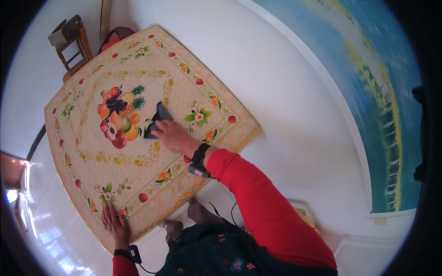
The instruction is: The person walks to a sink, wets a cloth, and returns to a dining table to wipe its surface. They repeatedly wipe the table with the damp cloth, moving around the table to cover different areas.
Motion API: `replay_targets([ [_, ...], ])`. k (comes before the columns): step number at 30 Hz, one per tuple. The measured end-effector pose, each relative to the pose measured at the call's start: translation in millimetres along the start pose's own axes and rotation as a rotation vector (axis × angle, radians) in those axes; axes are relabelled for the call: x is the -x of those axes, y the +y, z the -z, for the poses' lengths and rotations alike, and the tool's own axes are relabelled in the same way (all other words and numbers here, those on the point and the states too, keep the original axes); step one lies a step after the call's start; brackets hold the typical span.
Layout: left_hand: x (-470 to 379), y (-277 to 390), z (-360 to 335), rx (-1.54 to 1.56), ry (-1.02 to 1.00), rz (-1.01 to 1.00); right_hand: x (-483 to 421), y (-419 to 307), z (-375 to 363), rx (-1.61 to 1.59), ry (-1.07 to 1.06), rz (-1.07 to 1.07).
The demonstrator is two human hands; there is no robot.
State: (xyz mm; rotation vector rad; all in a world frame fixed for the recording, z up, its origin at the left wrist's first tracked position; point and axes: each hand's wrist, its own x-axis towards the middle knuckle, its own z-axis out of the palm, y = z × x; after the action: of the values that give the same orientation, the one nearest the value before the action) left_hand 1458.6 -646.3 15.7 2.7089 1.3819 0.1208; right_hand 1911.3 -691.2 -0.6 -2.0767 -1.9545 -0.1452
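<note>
A table covered by a fruit-patterned tablecloth (103, 172) stands before me. My right hand (172, 136) holds a dark cloth (163, 112) against it, just right of the printed fruit cluster. The cloth is bunched and slightly blurred, with one end pointing up and a small pale patch at its left; my palm hides part of it. Down at the near left corner, my left hand (115, 222) rests flat on the tablecloth with the fingers extended and nothing in them.
A wooden chair (74, 51) bearing a grey box-like object (65, 32) stands past the table's far left side. Near it is a red and dark bag-like item (115, 38). A white wall (276, 103) runs along the right, with a blue picture (390, 103). Thin cables (233, 210) hang near my legs.
</note>
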Motion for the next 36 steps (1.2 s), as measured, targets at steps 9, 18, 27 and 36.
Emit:
replay_targets([
  [9,-1.4,-4.5,-3.9,-0.018,0.022,-0.056,81.7,138.4,62.1,0.128,-0.032,-0.204],
  [18,-1.7,-4.9,-3.1,0.014,0.014,-0.048,179.2,183.8,86.1,0.291,-0.094,-0.251],
  [27,-1.0,-1.8,-3.0,0.003,0.043,-0.036,191.9,26.2,76.0,-0.034,-0.04,-0.218],
  [36,-3.2,-2.7,-3.6,0.007,0.056,-0.057,128.8,-139.5,37.0,-0.296,-0.084,0.289],
])
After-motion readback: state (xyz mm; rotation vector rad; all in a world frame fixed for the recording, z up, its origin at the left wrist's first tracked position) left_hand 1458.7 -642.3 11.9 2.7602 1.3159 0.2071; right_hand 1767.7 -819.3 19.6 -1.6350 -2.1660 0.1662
